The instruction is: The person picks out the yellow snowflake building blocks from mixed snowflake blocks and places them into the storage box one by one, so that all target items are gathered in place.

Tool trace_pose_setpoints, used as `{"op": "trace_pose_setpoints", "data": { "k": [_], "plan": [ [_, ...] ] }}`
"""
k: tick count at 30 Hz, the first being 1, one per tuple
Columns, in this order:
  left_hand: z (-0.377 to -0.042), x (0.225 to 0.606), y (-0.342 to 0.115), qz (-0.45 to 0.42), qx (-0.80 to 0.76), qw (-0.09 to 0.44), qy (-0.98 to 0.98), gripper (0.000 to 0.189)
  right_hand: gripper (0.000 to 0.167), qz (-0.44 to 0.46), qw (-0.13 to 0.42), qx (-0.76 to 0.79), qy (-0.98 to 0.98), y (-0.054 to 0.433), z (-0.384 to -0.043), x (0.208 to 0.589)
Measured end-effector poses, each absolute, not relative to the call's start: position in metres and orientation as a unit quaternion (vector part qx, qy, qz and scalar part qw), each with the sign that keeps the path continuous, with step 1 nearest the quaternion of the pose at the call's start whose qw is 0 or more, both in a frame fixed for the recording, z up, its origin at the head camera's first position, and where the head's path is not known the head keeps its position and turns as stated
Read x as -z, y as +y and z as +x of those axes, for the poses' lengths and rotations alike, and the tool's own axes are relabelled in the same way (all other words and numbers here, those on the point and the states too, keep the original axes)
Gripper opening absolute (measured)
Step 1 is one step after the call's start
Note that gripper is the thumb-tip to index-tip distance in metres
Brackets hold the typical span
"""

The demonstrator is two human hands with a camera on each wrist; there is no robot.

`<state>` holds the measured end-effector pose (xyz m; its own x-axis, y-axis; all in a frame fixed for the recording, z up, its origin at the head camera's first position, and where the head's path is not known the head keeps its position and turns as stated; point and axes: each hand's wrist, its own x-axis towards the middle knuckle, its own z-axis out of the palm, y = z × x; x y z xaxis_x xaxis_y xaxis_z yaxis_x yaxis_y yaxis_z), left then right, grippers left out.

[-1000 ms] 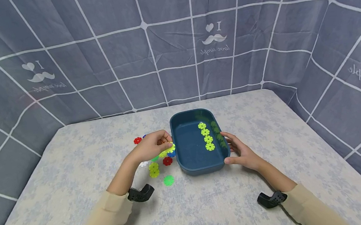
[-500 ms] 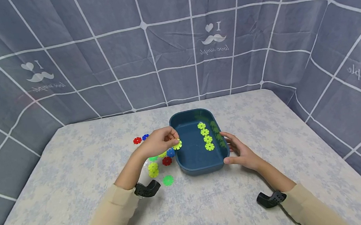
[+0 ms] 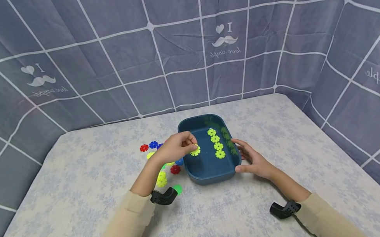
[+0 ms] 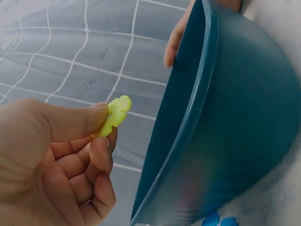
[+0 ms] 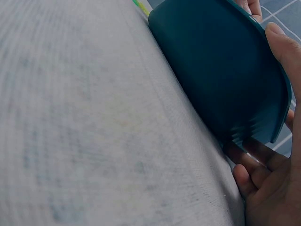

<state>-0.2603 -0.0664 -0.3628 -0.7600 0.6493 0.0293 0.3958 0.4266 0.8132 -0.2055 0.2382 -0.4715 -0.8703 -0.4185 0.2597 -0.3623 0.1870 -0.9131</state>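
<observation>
My left hand (image 3: 177, 147) pinches a yellow notched plastic disc (image 3: 196, 150) between thumb and fingers, over the left part of a dark teal plastic tub (image 3: 212, 179). In the left wrist view the disc (image 4: 114, 115) is tilted nearly edge-on, apart from the tub's wall (image 4: 244, 103). Inside the tub, several yellow discs (image 3: 218, 146) lie in a row toward its right side. My right hand (image 3: 256, 164) holds the tub's right side near the front corner. The right wrist view shows its thumb (image 5: 280, 40) at the rim and fingers against the outer wall.
Left of the tub lie loose notched discs: a red disc (image 3: 144, 148), a blue disc (image 3: 153, 144), stacked yellow discs (image 3: 161, 181), another red disc (image 3: 175, 169) and a green disc (image 3: 178, 189), partly behind the left wrist's black strap (image 3: 163, 196). A grey curtain (image 3: 181, 45) hangs behind the table.
My left hand has moved right with the yellow disc, from beside the tub's left wall to over its inside. My right hand and the tub have stayed in place.
</observation>
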Motion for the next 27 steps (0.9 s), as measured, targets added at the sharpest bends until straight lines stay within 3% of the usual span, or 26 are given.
{"op": "trace_pose_setpoints", "data": {
  "k": [27],
  "plan": [
    [-0.272, 0.38, -0.024, 0.348, -0.415, 0.161, 0.825, 0.009, 0.088, -0.252, 0.028, 0.59, 0.767, 0.237, -0.205, 0.469]
  ]
}}
